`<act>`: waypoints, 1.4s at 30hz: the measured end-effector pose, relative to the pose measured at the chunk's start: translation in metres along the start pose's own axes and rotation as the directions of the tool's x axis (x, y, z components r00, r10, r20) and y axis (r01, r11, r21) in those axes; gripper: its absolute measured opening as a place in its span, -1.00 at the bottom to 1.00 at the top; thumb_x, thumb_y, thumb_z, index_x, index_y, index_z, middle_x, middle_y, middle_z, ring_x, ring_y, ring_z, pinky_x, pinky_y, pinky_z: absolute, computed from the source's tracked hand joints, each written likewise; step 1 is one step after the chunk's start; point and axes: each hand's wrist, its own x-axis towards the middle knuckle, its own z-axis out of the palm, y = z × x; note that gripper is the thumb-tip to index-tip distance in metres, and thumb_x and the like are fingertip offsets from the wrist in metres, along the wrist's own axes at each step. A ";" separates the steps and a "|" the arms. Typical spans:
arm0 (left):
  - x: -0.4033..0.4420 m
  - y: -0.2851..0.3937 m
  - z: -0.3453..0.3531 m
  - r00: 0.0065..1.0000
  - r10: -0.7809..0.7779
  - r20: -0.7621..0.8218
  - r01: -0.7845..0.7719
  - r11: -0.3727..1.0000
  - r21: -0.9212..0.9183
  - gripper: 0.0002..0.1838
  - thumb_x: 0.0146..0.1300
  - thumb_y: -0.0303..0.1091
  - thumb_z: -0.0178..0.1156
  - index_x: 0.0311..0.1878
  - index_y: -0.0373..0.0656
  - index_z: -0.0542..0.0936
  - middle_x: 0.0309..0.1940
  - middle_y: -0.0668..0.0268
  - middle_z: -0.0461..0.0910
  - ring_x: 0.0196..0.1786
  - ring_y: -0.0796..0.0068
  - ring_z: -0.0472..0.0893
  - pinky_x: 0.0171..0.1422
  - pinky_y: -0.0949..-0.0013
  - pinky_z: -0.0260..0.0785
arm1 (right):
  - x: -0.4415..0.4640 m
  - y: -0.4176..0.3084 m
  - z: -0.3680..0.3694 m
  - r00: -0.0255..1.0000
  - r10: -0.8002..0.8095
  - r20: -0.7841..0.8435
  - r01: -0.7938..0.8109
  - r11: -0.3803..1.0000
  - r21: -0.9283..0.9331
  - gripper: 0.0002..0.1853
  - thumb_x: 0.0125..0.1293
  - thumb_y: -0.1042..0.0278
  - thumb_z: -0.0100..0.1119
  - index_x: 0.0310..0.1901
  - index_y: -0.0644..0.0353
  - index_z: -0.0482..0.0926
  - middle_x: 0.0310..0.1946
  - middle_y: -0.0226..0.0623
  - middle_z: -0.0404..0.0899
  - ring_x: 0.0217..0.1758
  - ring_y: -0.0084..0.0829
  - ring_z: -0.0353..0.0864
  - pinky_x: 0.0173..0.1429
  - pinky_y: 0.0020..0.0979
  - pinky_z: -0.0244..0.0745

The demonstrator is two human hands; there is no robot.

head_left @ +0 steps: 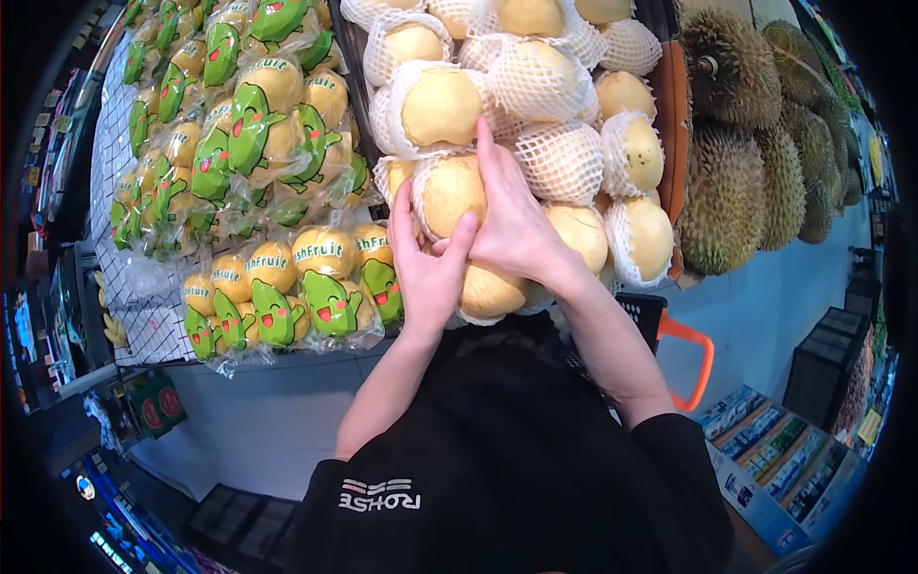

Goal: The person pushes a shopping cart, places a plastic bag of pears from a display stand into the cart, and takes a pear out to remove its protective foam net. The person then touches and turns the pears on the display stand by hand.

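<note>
A round yellow fruit (449, 196), which looks like a pomelo, sits between my two hands at the near part of a heap. White foam netting shows along its left edge. My left hand (430, 268) curves around its lower left side, thumb against the front. From the right, my right hand (516, 210) closes on it, with a finger pointing up towards the netted pomelo (440, 105) just above. Another pomelo (492, 290) lies below my hands, partly covered by them. Beside my right hand is a pomelo (559, 163) wrapped in foam net.
Bagged yellow fruit (325, 253) with green cartoon prints fills the left display. Spiky durians (722, 201) are piled at right, past a brown crate edge (677, 143). A black basket with an orange handle (703, 359) stands below right, near boxed goods (775, 459).
</note>
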 end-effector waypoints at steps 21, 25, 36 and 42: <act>0.022 -0.002 -0.005 0.956 0.271 0.110 -0.290 0.834 0.470 -0.15 0.03 -0.23 0.50 0.35 -0.34 0.33 0.23 -0.05 0.40 0.33 0.02 0.35 0.45 0.09 0.17 | 0.057 -0.014 -0.029 0.967 0.250 -0.051 -0.254 0.964 -0.081 -0.19 0.27 -0.08 0.28 0.35 0.38 0.29 -0.31 0.11 0.68 -0.15 0.00 0.73 -0.06 -0.20 0.60; 0.021 -0.012 -0.007 0.968 0.238 0.080 -0.251 0.916 0.312 -0.18 0.05 -0.24 0.48 0.34 -0.32 0.34 0.23 -0.03 0.40 0.33 0.05 0.36 0.45 0.10 0.17 | 0.059 0.004 -0.029 0.992 0.129 -0.015 -0.126 0.983 0.130 -0.18 0.21 0.02 0.38 0.38 0.32 0.28 -0.14 0.13 0.68 -0.02 -0.05 0.72 0.03 -0.21 0.61; 0.022 0.005 0.000 0.948 0.303 0.097 -0.309 0.805 0.507 0.02 0.04 -0.25 0.50 0.47 -0.40 0.13 0.39 -0.13 0.25 0.45 -0.04 0.24 0.53 0.06 0.07 | 0.052 -0.013 -0.018 0.968 -0.097 -0.232 0.047 0.977 -0.210 -0.25 0.20 0.12 0.37 0.34 0.36 0.33 0.09 0.28 0.52 0.14 0.10 0.59 0.19 -0.14 0.54; 0.028 0.008 0.003 0.933 0.286 0.219 -0.351 0.856 0.380 0.01 0.16 -0.44 0.40 0.53 -0.41 -0.05 0.48 -0.05 0.12 0.50 0.28 0.19 0.54 0.27 0.10 | 0.085 -0.013 -0.011 0.868 -0.478 -0.138 0.381 0.816 -0.434 -0.35 0.23 0.16 0.32 0.34 0.15 0.40 0.36 0.22 0.26 0.45 0.14 0.24 0.45 -0.03 0.26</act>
